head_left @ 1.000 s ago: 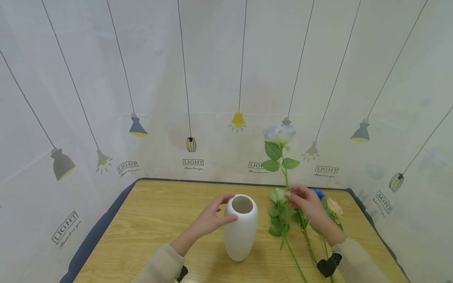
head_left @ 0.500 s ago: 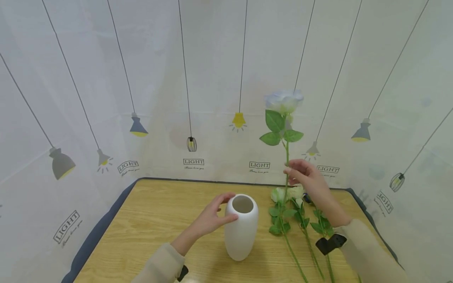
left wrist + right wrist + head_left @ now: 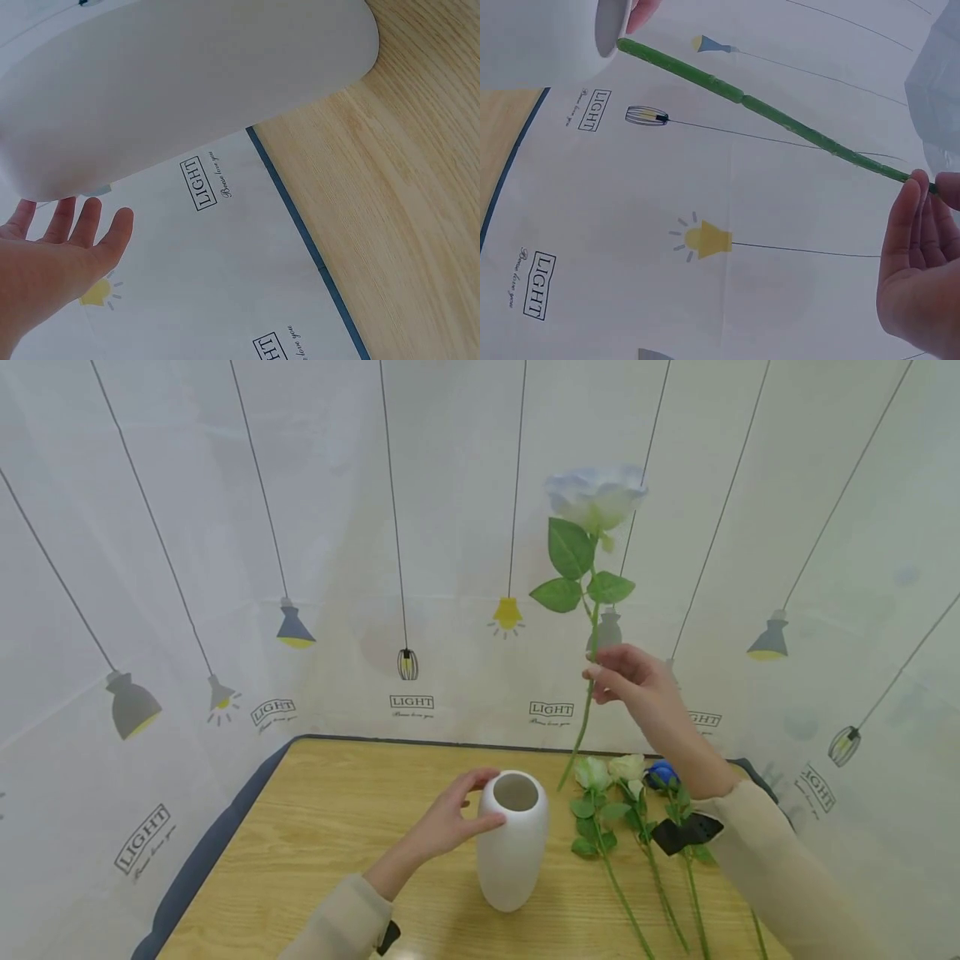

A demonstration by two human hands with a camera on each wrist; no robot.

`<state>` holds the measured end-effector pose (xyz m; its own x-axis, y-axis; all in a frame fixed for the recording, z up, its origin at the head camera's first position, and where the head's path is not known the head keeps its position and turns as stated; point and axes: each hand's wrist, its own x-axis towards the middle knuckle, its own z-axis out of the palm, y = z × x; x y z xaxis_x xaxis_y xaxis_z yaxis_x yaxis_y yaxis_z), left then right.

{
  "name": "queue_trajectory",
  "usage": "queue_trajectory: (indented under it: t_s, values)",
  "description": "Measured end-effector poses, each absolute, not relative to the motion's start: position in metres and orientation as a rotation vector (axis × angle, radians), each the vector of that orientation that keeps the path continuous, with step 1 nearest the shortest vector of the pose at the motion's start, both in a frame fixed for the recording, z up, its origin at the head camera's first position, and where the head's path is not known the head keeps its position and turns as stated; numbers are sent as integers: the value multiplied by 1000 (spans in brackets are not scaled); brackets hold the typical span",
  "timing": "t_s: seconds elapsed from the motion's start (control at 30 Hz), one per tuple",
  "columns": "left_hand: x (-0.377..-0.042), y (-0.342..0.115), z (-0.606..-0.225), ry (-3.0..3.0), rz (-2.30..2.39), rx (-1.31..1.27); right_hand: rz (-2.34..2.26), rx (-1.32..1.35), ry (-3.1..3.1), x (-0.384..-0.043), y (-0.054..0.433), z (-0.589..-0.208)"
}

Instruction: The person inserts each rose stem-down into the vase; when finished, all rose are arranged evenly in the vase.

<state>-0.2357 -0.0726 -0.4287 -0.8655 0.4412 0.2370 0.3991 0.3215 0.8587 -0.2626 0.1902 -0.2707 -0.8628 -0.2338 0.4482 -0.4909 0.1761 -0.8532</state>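
Observation:
A white vase (image 3: 513, 852) stands upright on the wooden table, its round mouth facing up. My left hand (image 3: 450, 817) holds it near the rim, thumb on the front and fingers at the back; in the left wrist view the fingertips (image 3: 88, 217) touch its side. Between thumb and fingers, my right hand (image 3: 637, 689) pinches the stem of a pale blue-white artificial rose (image 3: 596, 497) with green leaves. The rose is held upright in the air, right of the vase and higher. In the right wrist view its green stem (image 3: 780, 120) slants, the cut end overlapping the vase's mouth.
On the table's right side lie a green-white rose (image 3: 592, 773), a cream rose (image 3: 627, 768) and a blue rose (image 3: 662, 775), stems toward me. Another stem (image 3: 759, 935) shows beside the right sleeve. A white backdrop (image 3: 337, 568) with printed lamps stands behind the table (image 3: 315, 827).
My right hand has lifted the blue-white rose up off the other flowers and slightly left, so its stem end now shows above the table. The left hand and vase have stayed put.

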Motion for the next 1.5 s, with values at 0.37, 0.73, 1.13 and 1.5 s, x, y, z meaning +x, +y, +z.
queue_trajectory:
  t_s: [0.37,0.73,1.13,1.5]
  values:
    - [-234,-73,-430,2516,1620,812,1885,793,-2087,-259,158,-262]
    - [-220,-73,-411,2464,1625,809,1872,803,-2200,-252,133,-306]
    - [-210,-73,-397,2447,1615,808,1837,802,-2298,-241,124,-351]
    - [-207,-74,-397,2459,1588,808,1607,704,-2461,-234,122,-374]
